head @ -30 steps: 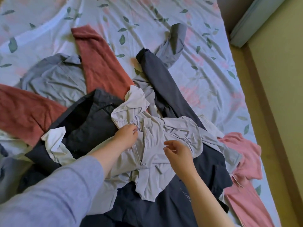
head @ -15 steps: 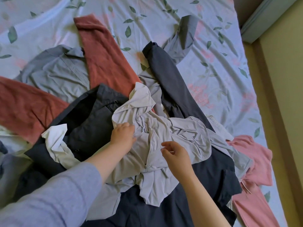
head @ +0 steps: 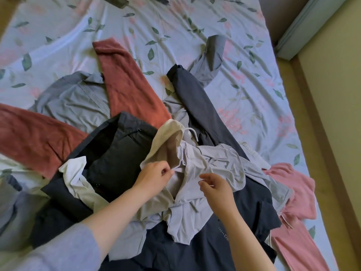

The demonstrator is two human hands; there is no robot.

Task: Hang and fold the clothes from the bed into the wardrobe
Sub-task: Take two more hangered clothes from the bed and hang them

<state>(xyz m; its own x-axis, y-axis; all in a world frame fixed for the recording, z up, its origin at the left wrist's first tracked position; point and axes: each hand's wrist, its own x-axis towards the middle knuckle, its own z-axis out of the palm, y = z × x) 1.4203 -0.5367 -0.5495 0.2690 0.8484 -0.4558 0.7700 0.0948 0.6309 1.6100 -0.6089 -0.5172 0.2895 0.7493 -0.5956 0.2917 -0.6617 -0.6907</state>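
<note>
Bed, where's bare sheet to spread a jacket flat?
Barest: the sheet beyond the rust sleeve and grey sleeve, across the far end. Also a strip right of the navy sleeve, beyond the pink top. The near half, around the light jacket, is piled clothes.

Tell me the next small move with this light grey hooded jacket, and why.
Probably pinch the other zip edge with the right hand: the left hand already pinches one edge of the light grey hooded jacket, which lies crumpled on the navy garment.
</note>
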